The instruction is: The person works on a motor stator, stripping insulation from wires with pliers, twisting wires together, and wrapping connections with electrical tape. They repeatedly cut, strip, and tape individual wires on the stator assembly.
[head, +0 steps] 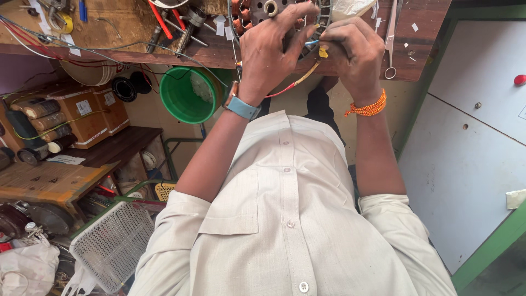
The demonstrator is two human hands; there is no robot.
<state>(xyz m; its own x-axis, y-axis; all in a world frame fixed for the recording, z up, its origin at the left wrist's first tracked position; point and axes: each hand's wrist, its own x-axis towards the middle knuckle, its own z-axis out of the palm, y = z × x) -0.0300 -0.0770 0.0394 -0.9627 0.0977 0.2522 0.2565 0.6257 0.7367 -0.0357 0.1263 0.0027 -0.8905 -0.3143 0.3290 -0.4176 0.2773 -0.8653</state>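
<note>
1. Location: the motor winding (285, 13), a ring of copper coils on a metal core, sits at the far edge of the wooden tabletop (137, 27), under both hands.
2. Left hand (271, 46): fingers spread and curved over the winding, resting on it; what it grips underneath cannot be told.
3. Right hand (353, 52): fingers closed in a pinch on the thin wires (315, 43), where a blue lead and a yellow sleeve show.
4. Handling: the core is judged heavy and rigid; steady it by the metal rim.
5. The wires are judged light, flexible and easily kinked; hold them by the sleeve close to the coil.
6. Nearby: a spanner (390, 38) lies at right; a green bucket (189, 96) hangs below left.
</note>
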